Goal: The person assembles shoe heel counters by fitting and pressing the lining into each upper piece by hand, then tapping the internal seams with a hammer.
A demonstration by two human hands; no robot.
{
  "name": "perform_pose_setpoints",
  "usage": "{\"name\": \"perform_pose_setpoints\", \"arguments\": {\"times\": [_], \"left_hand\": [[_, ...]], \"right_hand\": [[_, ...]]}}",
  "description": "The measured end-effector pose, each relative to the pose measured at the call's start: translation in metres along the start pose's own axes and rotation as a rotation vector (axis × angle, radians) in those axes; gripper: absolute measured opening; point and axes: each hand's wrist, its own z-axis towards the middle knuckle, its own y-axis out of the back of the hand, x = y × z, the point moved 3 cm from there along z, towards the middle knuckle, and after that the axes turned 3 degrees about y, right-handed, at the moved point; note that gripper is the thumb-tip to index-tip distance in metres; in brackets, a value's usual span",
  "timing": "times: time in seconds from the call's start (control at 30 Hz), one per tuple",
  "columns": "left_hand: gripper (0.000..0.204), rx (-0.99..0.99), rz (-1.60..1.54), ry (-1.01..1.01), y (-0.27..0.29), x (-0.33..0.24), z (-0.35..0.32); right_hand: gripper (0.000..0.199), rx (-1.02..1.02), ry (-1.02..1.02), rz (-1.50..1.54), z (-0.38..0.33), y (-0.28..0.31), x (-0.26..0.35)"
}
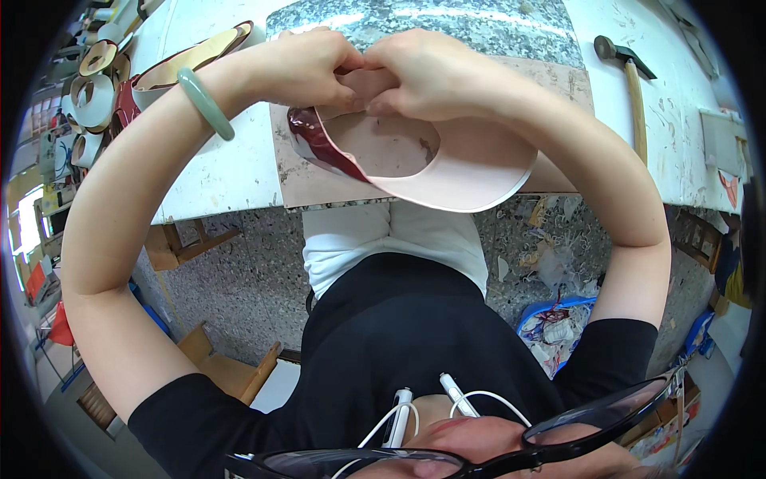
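Note:
A shoe upper (487, 164) lies over a board at the table's near edge, curved into a loop with an opening in its middle. Most of what shows is its pale pink lining; a glossy dark red strip runs along its left side. My left hand (315, 68) and my right hand (415, 76) meet at its far edge. Fingers and thumbs of both are closed in a pinch on the upper, nearly touching each other. The exact spot between the fingertips is hidden.
Under the upper lies a worn pinkish board (566, 88), with a mottled grey slab (447, 24) behind it. A hammer (634, 88) rests at the right. More shoe uppers (191, 60) are piled at the left. A blue-rimmed bin (558, 327) of scraps stands below the table.

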Motion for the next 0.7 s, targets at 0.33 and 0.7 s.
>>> {"name": "perform_pose_setpoints", "arguments": {"times": [0.33, 0.7], "left_hand": [[0.029, 0.025, -0.028, 0.083, 0.007, -0.006, -0.007], [0.029, 0.111, -0.014, 0.13, 0.015, -0.017, -0.016]], "right_hand": [[0.036, 0.016, -0.119, 0.157, 0.003, 0.012, 0.001], [0.031, 0.066, 0.01, 0.132, 0.003, 0.008, 0.0]]}}
